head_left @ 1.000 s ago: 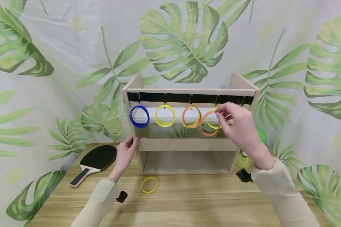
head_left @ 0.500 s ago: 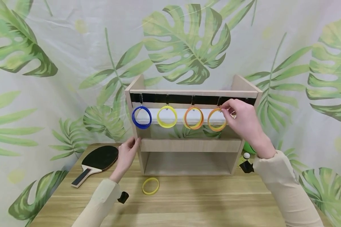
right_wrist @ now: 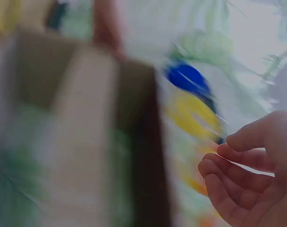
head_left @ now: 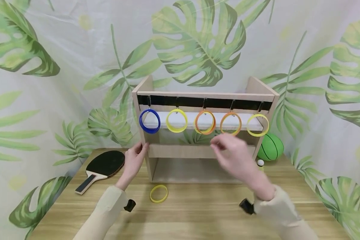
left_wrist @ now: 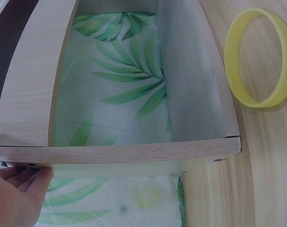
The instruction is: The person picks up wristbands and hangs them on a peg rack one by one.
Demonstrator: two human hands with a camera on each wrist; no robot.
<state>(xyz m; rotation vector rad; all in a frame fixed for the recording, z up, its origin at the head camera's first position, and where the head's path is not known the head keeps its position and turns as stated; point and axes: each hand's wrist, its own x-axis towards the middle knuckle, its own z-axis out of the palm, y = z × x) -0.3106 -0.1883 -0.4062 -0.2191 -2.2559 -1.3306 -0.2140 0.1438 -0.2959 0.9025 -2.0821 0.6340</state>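
Silicone wristbands hang from a row of hooks on the small wooden shelf (head_left: 198,151). From left to right they are a blue wristband (head_left: 142,123), a yellow wristband (head_left: 185,124), an orange and yellow pair (head_left: 213,122), another orange and yellow pair (head_left: 239,124), and a yellow wristband (head_left: 267,125). At the shelf's left side panel (left_wrist: 115,153), my left hand (head_left: 134,161) grips the edge between thumb and fingers. My right hand (head_left: 235,160), blurred, hangs in front of the shelf's right half with loosely bent fingers and nothing in them.
One more yellow wristband (head_left: 167,194) lies on the wooden table (head_left: 192,213) before the shelf. A table tennis bat (head_left: 106,165) lies left. Right of the shelf are a green ball (head_left: 271,146) and a shuttlecock (head_left: 260,163). Leaf-patterned cloth (head_left: 78,66) hangs behind.
My right hand hung an orange wristband on the fourth hook over the yellow one, let go, and moved down and left. The left hand stays on the shelf.
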